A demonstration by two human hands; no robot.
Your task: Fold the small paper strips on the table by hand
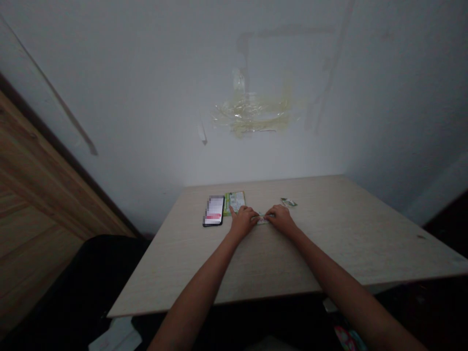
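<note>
Between my two hands, low over the table, is a small flat piece of printed paper (262,220), pale with pink and green on it. My left hand (243,219) pinches its left end with the fingertips, the thumb side close to a green and white printed packet (236,199). On the other end, the fingers of my right hand (281,217) are closed. Both hands cover much of the paper, so its full shape is hidden. Left of the packet lies a phone (214,211) with a lit screen.
A small crumpled green and white scrap (288,202) lies beyond my right hand. The pale wooden table (351,234) meets a wall with peeling tape (252,114). A brown bit (421,237) sits near the right edge. A dark chair (106,263) stands at left.
</note>
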